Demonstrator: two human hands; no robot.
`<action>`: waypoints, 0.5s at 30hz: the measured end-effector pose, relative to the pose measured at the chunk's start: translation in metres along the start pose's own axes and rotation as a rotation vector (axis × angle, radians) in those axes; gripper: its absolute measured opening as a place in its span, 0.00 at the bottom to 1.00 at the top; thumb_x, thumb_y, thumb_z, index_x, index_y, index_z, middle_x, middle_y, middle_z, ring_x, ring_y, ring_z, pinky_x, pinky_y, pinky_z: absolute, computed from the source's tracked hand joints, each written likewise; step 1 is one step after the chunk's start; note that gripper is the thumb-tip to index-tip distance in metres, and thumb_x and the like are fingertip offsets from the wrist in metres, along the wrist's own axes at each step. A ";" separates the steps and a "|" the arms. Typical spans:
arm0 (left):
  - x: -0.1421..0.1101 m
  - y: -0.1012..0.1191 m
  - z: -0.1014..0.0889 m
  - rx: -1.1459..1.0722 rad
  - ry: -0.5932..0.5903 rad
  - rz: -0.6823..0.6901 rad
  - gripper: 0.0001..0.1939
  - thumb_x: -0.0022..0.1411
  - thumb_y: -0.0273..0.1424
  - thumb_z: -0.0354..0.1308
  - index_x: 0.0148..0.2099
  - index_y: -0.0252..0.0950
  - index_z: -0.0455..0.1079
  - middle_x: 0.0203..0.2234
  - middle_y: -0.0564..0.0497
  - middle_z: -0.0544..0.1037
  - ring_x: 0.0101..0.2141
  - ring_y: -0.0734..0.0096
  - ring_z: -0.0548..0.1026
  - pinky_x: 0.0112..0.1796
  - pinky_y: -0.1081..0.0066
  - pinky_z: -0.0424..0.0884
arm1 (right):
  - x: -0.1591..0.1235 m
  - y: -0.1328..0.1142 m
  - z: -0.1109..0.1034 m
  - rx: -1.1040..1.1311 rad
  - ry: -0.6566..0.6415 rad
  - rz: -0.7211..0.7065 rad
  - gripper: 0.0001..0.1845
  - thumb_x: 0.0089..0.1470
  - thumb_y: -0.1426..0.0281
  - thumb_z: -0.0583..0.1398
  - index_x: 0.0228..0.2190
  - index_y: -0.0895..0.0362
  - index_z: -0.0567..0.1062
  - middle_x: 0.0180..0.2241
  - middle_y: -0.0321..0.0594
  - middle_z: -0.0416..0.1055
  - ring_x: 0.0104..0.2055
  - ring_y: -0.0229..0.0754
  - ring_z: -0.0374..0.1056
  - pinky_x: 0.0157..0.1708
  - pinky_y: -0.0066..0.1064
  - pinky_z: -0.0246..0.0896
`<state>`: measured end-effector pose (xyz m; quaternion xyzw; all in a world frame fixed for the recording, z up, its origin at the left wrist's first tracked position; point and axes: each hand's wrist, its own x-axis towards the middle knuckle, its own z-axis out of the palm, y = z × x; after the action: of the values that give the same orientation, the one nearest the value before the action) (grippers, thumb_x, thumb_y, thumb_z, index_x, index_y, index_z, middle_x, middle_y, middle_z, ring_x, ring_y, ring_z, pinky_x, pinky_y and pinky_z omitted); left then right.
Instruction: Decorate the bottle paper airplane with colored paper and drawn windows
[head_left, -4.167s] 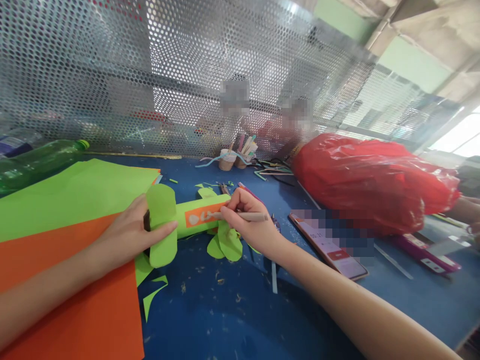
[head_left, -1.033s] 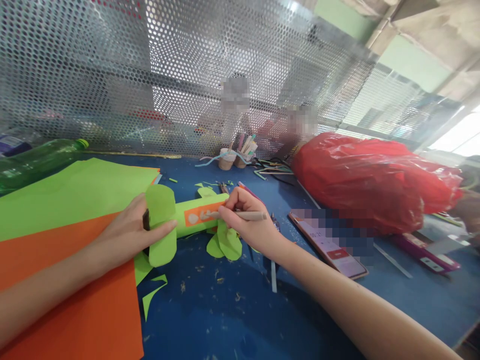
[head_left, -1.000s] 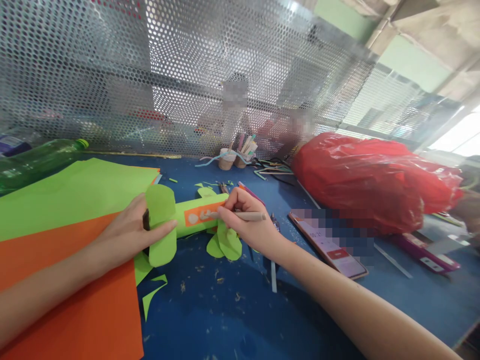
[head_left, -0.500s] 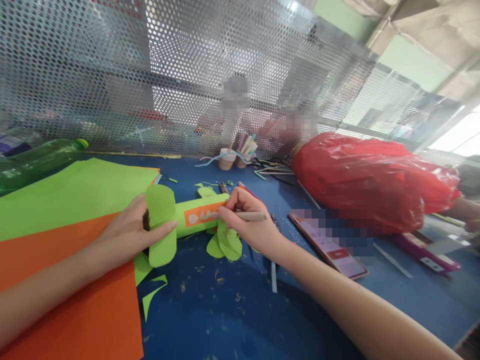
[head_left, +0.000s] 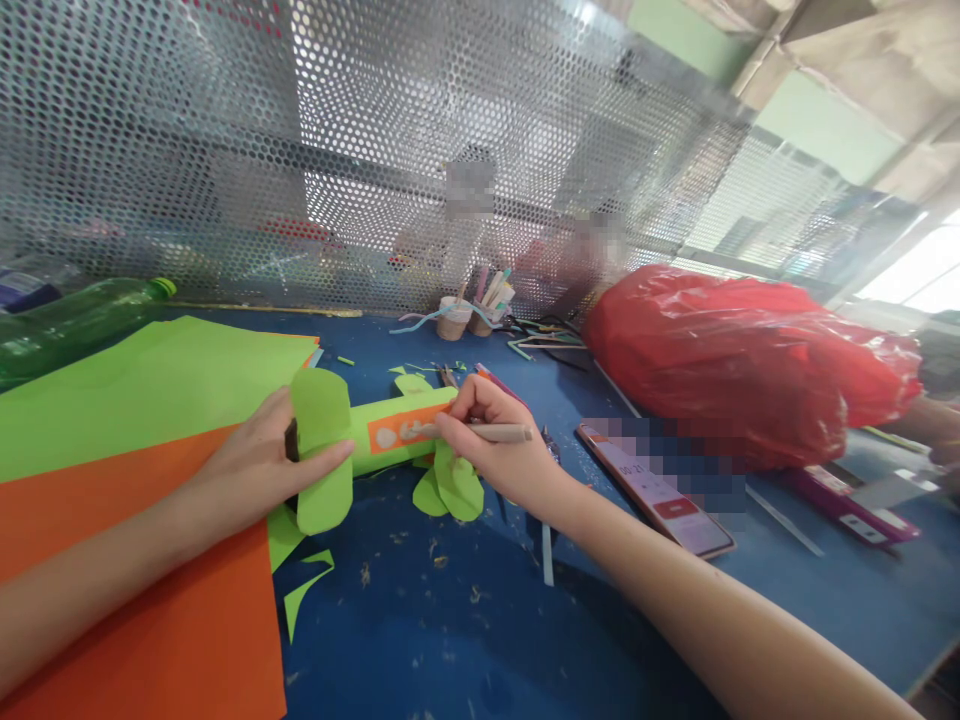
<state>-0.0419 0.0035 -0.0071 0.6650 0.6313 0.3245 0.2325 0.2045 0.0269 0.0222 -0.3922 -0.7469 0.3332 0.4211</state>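
A green paper tube (head_left: 390, 432) with rounded green flaps and an orange band bearing pale shapes lies on the blue table (head_left: 465, 620). My left hand (head_left: 259, 465) grips its near end, thumb across the big flap. My right hand (head_left: 491, 440) is closed on a beige pen (head_left: 501, 432), whose tip rests on the orange band. Green paper flaps (head_left: 450, 488) sit under my right hand.
Orange paper (head_left: 172, 590) and green paper sheets (head_left: 142, 385) lie at left, a green bottle (head_left: 71, 320) behind them. A phone (head_left: 660, 495) and a red plastic bag (head_left: 742, 365) are at right. Cups with sticks (head_left: 472, 310) stand by the perforated metal screen (head_left: 375, 150). Paper scraps litter the table.
Almost nothing: both hands keep their hold, and the pen tip shifts only slightly on the orange band. People behind the screen move a little.
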 end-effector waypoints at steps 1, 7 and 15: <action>0.000 0.000 0.000 -0.018 -0.019 -0.005 0.36 0.52 0.57 0.57 0.57 0.41 0.65 0.45 0.47 0.76 0.43 0.52 0.76 0.41 0.58 0.73 | 0.000 0.000 0.000 0.008 -0.003 0.002 0.13 0.53 0.67 0.60 0.24 0.53 0.60 0.20 0.27 0.58 0.20 0.32 0.54 0.20 0.27 0.47; 0.000 0.001 -0.001 -0.045 -0.044 -0.030 0.38 0.51 0.57 0.57 0.58 0.42 0.64 0.48 0.45 0.74 0.45 0.49 0.75 0.43 0.55 0.72 | -0.001 -0.001 0.000 0.007 -0.006 0.001 0.13 0.53 0.67 0.61 0.25 0.53 0.60 0.20 0.27 0.58 0.20 0.32 0.53 0.20 0.26 0.46; 0.000 0.001 -0.001 -0.028 -0.051 -0.024 0.37 0.52 0.58 0.57 0.58 0.42 0.64 0.48 0.46 0.74 0.46 0.48 0.75 0.43 0.55 0.72 | 0.000 -0.002 0.000 0.018 -0.008 0.003 0.13 0.53 0.66 0.60 0.24 0.53 0.60 0.20 0.27 0.58 0.20 0.31 0.53 0.20 0.26 0.47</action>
<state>-0.0422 0.0029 -0.0054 0.6620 0.6285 0.3136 0.2616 0.2042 0.0261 0.0237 -0.3882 -0.7450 0.3420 0.4210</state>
